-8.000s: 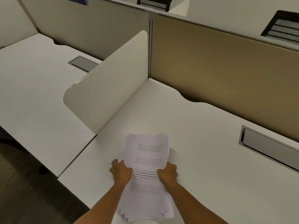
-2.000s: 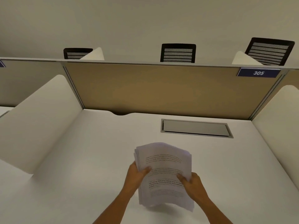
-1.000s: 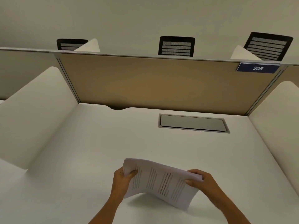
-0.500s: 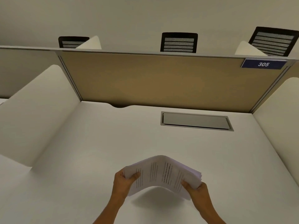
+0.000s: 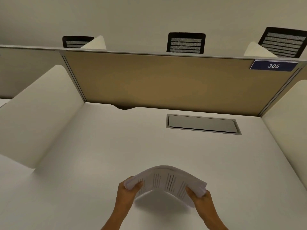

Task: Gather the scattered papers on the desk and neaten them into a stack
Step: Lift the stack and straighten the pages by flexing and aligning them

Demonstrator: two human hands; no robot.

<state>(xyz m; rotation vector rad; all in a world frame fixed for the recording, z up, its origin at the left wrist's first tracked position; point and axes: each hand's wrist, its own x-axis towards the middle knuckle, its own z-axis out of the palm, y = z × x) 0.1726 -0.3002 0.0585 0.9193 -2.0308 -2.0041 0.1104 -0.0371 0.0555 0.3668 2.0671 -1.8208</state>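
Squaring the sheaf seems the step in hand: the papers [image 5: 166, 181] arch above the near desk [image 5: 99, 155], long axis running left to right, text lines crosswise. Left hand [image 5: 127, 191] and right hand [image 5: 199, 196] each pinch an end, fingers closed on it. Next, I'd guess: tap an edge down to level the sheets

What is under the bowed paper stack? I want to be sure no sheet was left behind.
Under the paper stack only its shadow on the bare desk shows; the arched sheets cover the strip directly beneath.
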